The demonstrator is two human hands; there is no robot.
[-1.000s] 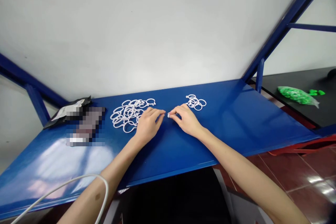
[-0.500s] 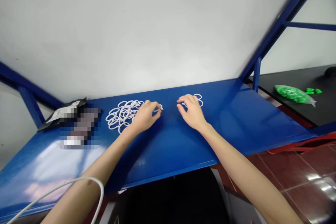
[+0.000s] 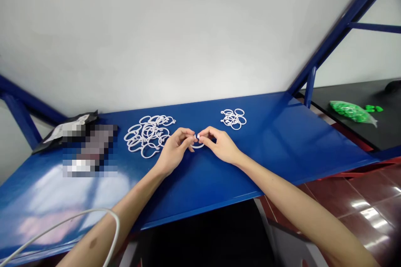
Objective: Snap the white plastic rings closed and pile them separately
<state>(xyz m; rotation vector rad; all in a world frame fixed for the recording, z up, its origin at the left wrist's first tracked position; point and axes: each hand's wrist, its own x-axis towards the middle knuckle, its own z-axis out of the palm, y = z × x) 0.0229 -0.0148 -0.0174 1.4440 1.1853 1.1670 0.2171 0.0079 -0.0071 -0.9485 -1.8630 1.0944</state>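
Between my hands, just over the blue table, is a white ring [image 3: 197,147] with a small gap at its top. My left hand [image 3: 177,145] is closed, its fingertips pinching one end of the ring. The other end is pinched by my right hand [image 3: 219,144]. Fingers cover part of the ring. A loose pile of similar white rings [image 3: 150,146] lies left of my left hand. Beyond my right hand sits a smaller cluster of white rings [image 3: 233,119].
The blue table [image 3: 194,187] backs onto a pale wall. A black plastic package [image 3: 67,130] and a blurred-out flat object [image 3: 99,144] lie at left. A white cable [image 3: 103,210] crosses my left forearm. A bag of green pieces [image 3: 352,111] rests on a black table at right.
My right hand has come away from the smaller cluster, in toward the middle. Both hands now meet and grip the ring, which my left hand held before beside the larger pile.
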